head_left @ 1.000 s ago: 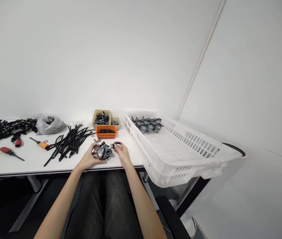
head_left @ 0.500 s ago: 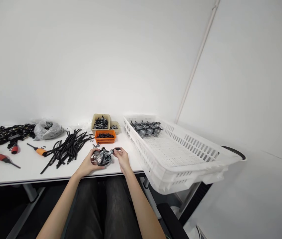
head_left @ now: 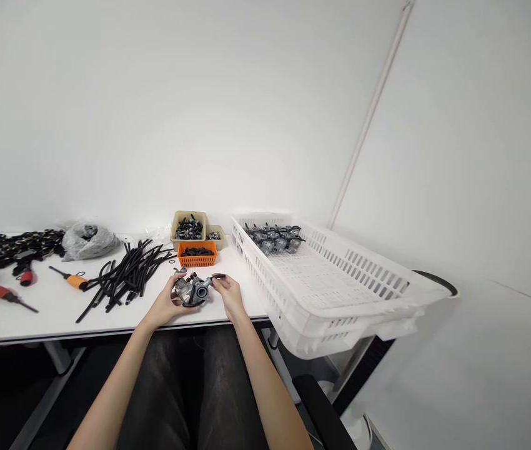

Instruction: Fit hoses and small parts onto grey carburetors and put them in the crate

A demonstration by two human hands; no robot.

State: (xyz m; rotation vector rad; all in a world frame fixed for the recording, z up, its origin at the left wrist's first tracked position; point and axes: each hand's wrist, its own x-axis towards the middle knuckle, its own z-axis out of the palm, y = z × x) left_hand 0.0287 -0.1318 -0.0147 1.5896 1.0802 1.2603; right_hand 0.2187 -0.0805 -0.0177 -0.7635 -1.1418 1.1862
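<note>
A grey metal carburetor (head_left: 192, 290) is held just above the front edge of the white table (head_left: 242, 294). My left hand (head_left: 166, 305) is closed around its left side, thumb and fingers on the body. On its right, my right hand (head_left: 228, 295) pinches a small grey fitting with a black end (head_left: 217, 276) against the carburetor; whether the two are joined I cannot tell. Just behind the left fingers lies a small grey metal part (head_left: 180, 270). A black O-ring (head_left: 172, 261) rests on the table near the orange basket (head_left: 197, 259), which holds small black parts.
Beige bins (head_left: 175, 232) with small parts stand behind. Black hoses (head_left: 129, 275), an orange-handled screwdriver (head_left: 76, 281), a red-handled screwdriver (head_left: 3, 292) and a plastic bag (head_left: 88, 240) lie left. The white crate (head_left: 293, 319) at right contains several carburetors (head_left: 275, 239).
Both hands keep their hold on the carburetor and the fitting, with only slight finger movement. The whole view has shifted a little.
</note>
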